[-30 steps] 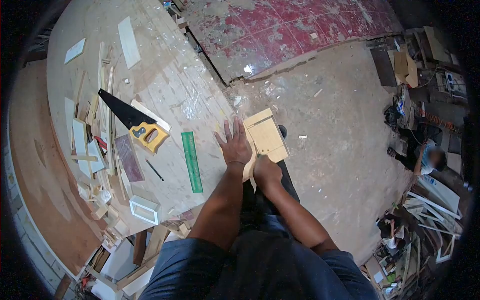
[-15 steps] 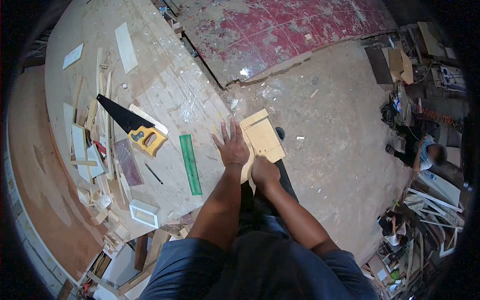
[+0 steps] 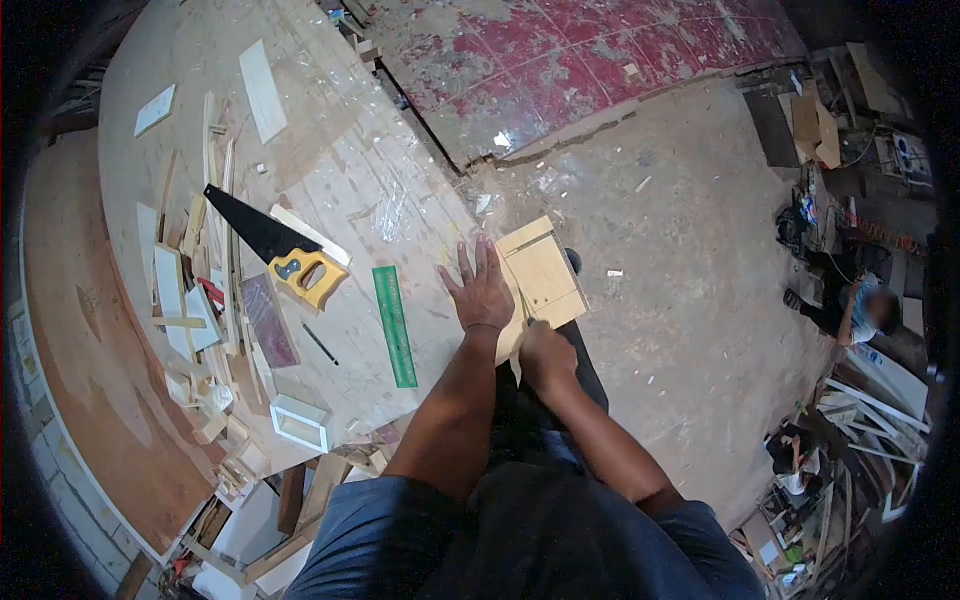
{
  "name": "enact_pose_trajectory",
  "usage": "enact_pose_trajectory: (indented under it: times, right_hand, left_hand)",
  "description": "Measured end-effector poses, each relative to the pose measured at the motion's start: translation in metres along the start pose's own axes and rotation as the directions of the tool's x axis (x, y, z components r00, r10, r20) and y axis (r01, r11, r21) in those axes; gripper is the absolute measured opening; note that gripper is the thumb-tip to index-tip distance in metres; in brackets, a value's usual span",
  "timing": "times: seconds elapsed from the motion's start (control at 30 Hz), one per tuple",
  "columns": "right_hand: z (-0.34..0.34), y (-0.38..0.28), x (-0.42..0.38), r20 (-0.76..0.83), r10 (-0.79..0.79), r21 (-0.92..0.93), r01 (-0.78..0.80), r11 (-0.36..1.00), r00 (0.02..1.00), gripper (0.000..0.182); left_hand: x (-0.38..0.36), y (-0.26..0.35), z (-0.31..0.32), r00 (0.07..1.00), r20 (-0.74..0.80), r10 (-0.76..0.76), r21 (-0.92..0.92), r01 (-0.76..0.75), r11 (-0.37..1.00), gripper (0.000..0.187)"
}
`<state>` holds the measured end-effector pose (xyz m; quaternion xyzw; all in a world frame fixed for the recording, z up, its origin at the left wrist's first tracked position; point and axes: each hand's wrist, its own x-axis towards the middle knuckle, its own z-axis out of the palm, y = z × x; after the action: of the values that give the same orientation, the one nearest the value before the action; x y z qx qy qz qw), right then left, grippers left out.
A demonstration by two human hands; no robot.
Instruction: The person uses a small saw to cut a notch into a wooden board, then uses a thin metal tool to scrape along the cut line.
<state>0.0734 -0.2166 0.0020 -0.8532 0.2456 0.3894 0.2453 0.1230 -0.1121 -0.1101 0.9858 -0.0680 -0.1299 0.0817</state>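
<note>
My left hand (image 3: pixel 485 300) presses flat with its fingers spread, at the table edge and along the left side of a light wooden board (image 3: pixel 548 262). The board juts out past the table edge and has dark lines near its far end. My right hand (image 3: pixel 548 355) is closed in a fist at the board's near end, around a thin-bladed tool (image 3: pixel 527 308) whose kind I cannot make out. The blade lies along a slit or edge in the wood, close to my left hand. A green ruler (image 3: pixel 395 327) lies to the left of my hands.
On the table (image 3: pixel 340 190) lie a handsaw (image 3: pixel 285 258) with a yellow handle, a pencil (image 3: pixel 320 343), a white frame (image 3: pixel 300 424) and several wood strips. Scraps are piled at the lower left. Two people sit at the far right, near stacked wood.
My right hand has drawn slightly back toward my body, showing more of the blade. My left hand stays pressed flat. The whole view has shifted slightly.
</note>
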Motion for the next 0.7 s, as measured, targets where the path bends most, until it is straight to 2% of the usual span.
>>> enact_pose_trajectory:
  times: [0.1, 0.17, 0.2, 0.23, 0.3, 0.37, 0.43, 0.57, 0.63, 0.7]
  right_hand:
    - [-0.007, 0.006, -0.023, 0.044, 0.039, -0.08, -0.035, 0.996, 0.998, 0.03]
    - [0.006, 0.015, -0.002, -0.01, -0.086, -0.034, 0.086, 0.996, 0.996, 0.03]
    - [0.026, 0.02, 0.028, -0.024, -0.004, 0.085, 0.006, 0.996, 1.0, 0.03]
    - [0.024, 0.015, 0.03, -0.026, -0.006, 0.089, 0.008, 0.996, 1.0, 0.03]
    - [0.017, 0.005, 0.029, 0.044, 0.021, -0.041, -0.019, 0.999, 0.999, 0.038]
    - [0.004, 0.009, -0.001, 0.059, 0.017, -0.014, -0.017, 1.0, 0.998, 0.038]
    - [0.002, 0.013, -0.024, 0.013, 0.018, -0.042, -0.017, 0.999, 1.0, 0.027]
    - [0.019, 0.009, 0.019, -0.002, 0.011, 0.006, -0.011, 1.0, 1.0, 0.029]
    - [0.013, 0.011, 0.012, -0.013, -0.023, 0.006, 0.024, 1.0, 1.0, 0.029]
    - [0.003, 0.013, -0.006, -0.027, -0.051, 0.003, 0.051, 0.999, 0.998, 0.03]
  left_hand:
    - [0.001, 0.002, -0.008, 1.0, 0.03, -0.003, -0.034, 0.004, 0.999, 0.067]
    - [0.003, 0.0, -0.001, 1.0, 0.016, -0.002, -0.01, 0.002, 1.0, 0.068]
    - [0.001, 0.0, 0.001, 1.0, 0.006, 0.004, 0.016, -0.004, 1.0, 0.068]
    - [0.001, 0.002, -0.002, 1.0, 0.004, 0.006, 0.019, -0.006, 1.0, 0.068]
    - [0.001, 0.003, -0.008, 0.997, 0.076, -0.016, 0.041, 0.013, 0.999, 0.07]
    - [0.002, 0.003, -0.006, 0.996, 0.084, -0.015, 0.052, 0.011, 0.999, 0.07]
    - [0.0, 0.003, -0.004, 0.995, 0.093, -0.02, 0.059, 0.015, 0.998, 0.07]
    - [0.0, 0.004, -0.005, 0.998, 0.067, -0.019, 0.031, 0.017, 0.999, 0.072]
    - [0.0, 0.002, -0.003, 0.996, 0.082, -0.023, 0.045, 0.019, 0.999, 0.072]
    - [-0.001, 0.001, -0.001, 1.0, 0.027, 0.005, 0.005, -0.005, 1.0, 0.073]
